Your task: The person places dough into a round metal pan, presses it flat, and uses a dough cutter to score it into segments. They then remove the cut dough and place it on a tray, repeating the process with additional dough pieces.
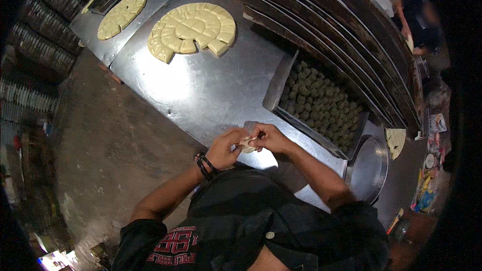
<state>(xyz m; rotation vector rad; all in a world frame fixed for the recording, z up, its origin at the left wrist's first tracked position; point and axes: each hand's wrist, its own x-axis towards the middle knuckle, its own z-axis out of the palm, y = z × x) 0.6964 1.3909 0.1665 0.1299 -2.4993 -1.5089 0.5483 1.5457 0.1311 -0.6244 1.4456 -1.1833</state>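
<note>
Both of my hands meet over the near edge of the steel table (211,94). Between their fingers is a small piece of pale dough (248,146). My left hand (226,148), with dark bracelets at the wrist, grips it from the left and is slightly blurred. My right hand (272,139) pinches it from the right. Right of my hands stands a metal tray (276,86) filled with dark greenish balls (320,101). Farther up the table lies a round, flat slab of yellowish dough (192,26), cut into pieces, with a gap at its near side.
Long dark trays (320,34) stand stacked beyond the ball-filled tray. A round metal pan (369,169) is at the right, near a cut dough piece (395,141). Another dough slab (122,15) lies at the upper left. A person (418,19) is at the upper right.
</note>
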